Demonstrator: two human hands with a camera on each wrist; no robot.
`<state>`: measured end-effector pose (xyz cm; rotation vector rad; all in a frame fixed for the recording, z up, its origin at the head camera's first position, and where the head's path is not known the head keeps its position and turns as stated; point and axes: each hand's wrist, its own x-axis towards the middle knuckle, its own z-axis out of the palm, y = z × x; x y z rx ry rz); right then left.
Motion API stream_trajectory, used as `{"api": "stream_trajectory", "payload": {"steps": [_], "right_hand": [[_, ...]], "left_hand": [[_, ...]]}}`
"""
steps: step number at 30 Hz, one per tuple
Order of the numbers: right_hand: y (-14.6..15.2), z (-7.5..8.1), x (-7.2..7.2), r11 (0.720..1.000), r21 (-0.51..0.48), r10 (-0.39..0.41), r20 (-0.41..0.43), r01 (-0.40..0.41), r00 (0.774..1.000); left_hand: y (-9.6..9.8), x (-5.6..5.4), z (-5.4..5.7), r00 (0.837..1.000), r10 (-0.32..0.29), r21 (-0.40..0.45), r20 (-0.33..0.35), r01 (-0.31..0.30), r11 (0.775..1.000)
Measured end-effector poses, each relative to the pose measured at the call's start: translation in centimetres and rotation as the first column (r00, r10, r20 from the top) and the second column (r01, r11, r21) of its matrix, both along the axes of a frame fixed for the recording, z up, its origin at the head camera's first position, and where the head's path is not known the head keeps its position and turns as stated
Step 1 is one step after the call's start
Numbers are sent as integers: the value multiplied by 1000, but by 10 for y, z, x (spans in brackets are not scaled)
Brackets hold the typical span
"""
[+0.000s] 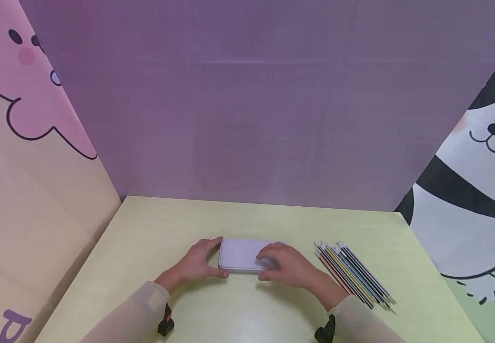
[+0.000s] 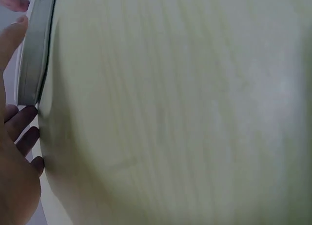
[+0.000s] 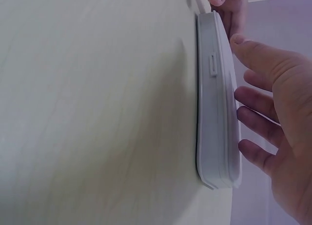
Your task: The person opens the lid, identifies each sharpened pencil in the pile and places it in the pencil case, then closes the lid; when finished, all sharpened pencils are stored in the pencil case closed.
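A flat, pale lavender pencil case [image 1: 240, 255] with rounded corners lies closed on the table, its long side toward me. In the right wrist view a small raised tab [image 3: 213, 65] shows on its side wall. My left hand [image 1: 197, 261] holds the left end, thumb at the near corner and index finger at the far one. Over the lid's right part lies my right hand [image 1: 287, 267], its fingers loosely bent and its thumb by the near edge. Whether those fingertips press on the lid I cannot tell.
Several pencils [image 1: 350, 271] in different colours lie in a slanted bundle at the right, beside my right forearm. The pale wooden table [image 1: 178, 214] ends at a purple back panel [image 1: 251, 119]. Side panels with cartoon animals stand left and right.
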<state>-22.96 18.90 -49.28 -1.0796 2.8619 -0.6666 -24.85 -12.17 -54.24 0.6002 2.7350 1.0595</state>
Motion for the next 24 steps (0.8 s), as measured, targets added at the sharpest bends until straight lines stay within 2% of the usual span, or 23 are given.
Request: {"api": "stream_trajectory", "payload": {"steps": [5,11,14,18,24], "right_hand": [[-2,-3,0,1000,-4,10,-31,-10,999],[-5,-6,0,999,-18,33,-72,-35,997],[-6,-7,0,999,1,32,-69,-32,997],[-6,-5,-1,1000,14,29,-66,-28,997],[-6,1,-2,999,35,21,-94,-17,995]], "left_hand": [[3,-1,-6,998,7,-16,-62,-8,1000],[7,0,-11,996,71,-16,-59,-72,997],[8,1,-10,995,93,-16,-42,-94,995],[9,0,-5,995,105,27,-3,-105,994],[10,-2,0,993,54,164,102,-70,984]]}}
